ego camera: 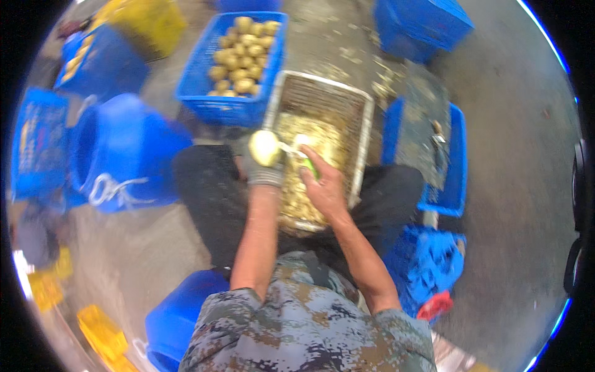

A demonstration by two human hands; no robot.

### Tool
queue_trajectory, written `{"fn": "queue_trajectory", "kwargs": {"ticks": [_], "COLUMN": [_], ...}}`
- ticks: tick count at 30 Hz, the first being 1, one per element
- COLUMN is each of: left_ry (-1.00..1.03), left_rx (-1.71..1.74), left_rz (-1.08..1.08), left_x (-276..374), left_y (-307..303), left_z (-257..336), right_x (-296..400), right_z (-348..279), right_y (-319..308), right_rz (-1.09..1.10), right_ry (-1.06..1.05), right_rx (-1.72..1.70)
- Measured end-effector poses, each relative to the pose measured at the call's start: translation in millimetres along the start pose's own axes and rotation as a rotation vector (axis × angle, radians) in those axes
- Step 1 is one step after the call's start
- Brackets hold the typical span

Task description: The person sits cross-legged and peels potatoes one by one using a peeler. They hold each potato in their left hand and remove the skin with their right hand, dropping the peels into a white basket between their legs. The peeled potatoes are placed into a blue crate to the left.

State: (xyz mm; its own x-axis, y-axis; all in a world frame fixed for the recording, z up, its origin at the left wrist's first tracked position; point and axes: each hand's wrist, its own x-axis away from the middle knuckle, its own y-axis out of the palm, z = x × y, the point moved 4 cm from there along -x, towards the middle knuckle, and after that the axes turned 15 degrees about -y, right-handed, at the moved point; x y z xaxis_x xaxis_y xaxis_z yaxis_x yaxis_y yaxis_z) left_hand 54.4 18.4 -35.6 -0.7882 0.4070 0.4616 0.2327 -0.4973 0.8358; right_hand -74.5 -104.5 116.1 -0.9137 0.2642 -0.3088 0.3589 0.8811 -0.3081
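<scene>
My left hand (265, 168), in a grey knit glove, holds a pale peeled potato (264, 148) above the left edge of a crate. In my bare right hand (324, 185) is a peeler with a green handle (308, 166); its pale front end reaches to the potato's right side. Motion blur hides the blade's detail. Between my knees stands the dirty white plastic crate (367, 135), with a deep layer of yellowish peelings (302, 200) inside.
A blue crate of unpeeled potatoes (241, 56) stands beyond my left hand. Blue barrels (135, 153) lie to the left. At right, a board (420, 125) with a knife-like tool (438, 139) rests across a blue crate (458, 162). Scraps (386, 79) litter the floor.
</scene>
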Motion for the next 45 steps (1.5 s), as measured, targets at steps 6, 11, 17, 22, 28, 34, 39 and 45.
{"fn": "queue_trajectory", "kwargs": {"ticks": [6,11,17,22,28,34,39,45], "left_ry": [-0.032,0.196,0.399,1.273,1.646,1.033,0.314,-0.142], "left_rx": [0.084,0.175,0.049,-0.768,-1.998,-1.828,-2.111,-2.698], "left_rz": [-0.117,0.194,0.035,0.596,1.321,0.372,0.272,0.328], "left_x": [-24,22,91,163,173,0,-185,-320], "left_y": [4,46,107,107,156,168,99,34], "left_z": [-14,33,145,357,465,370,263,185], "right_x": [-6,51,28,22,23,-5,-7,-20], "right_z": [2,18,54,68,88,82,112,135], "right_y": [33,19,-11,0,6,13,6,12], "right_rz": [-0.012,-0.206,-0.032,-0.104,-0.163,-0.202,-0.16,-0.105], "right_ry": [-0.221,-0.012,0.063,0.213,0.209,0.421,0.529,0.842], "right_rx": [0.328,0.434,0.166,0.122,0.111,0.049,0.002,-0.028]}}
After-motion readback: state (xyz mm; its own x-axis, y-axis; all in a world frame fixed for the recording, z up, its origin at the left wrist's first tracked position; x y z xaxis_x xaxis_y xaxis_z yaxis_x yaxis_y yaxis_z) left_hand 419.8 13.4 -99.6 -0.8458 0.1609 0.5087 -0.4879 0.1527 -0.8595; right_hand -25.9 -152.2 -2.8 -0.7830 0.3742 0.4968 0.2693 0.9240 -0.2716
